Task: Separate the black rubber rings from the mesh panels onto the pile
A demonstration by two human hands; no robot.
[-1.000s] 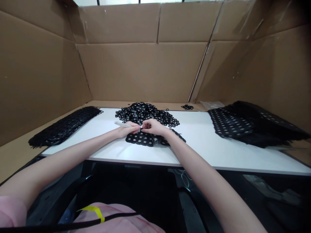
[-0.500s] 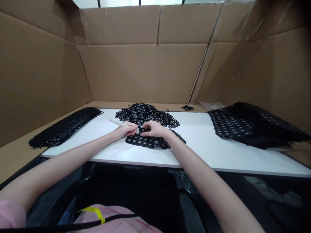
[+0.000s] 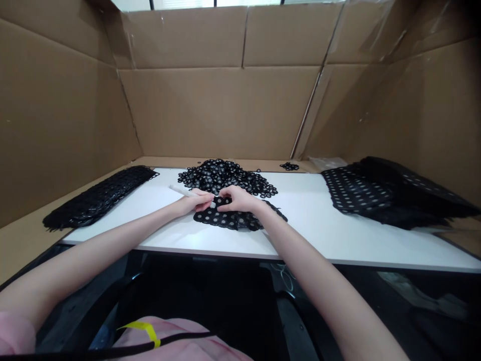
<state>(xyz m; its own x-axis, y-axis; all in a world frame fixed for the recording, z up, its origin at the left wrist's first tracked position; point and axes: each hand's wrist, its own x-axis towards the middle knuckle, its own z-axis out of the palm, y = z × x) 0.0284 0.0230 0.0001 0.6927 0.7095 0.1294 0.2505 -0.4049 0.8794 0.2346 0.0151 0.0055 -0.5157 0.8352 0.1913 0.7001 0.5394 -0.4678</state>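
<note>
My left hand (image 3: 201,201) is closed around a slim white pen-like tool (image 3: 182,190), whose back end points up and left. The tool's front end shows pale at the fingertips, over a black piece with rows of pale round dots (image 3: 225,219) lying on the white table. My right hand (image 3: 238,199) curls over the far edge of this dotted piece. Its bent fingers and thumb grip the piece from the right, close to my left fingertips. The exact contact under the right fingers is partly hidden.
Behind my hands lies a heap of small black rings (image 3: 221,175). A stack of black netted pieces (image 3: 101,195) is at the left, a pile of black dotted sheets (image 3: 376,193) at the right. A few black rings (image 3: 289,166) lie farther back. Cardboard walls (image 3: 221,110) enclose the table (image 3: 319,235).
Both hands stay at almost the same spot on the dotted piece. My left fingers and the white tool have shifted very slightly; the view has tilted a little.
</note>
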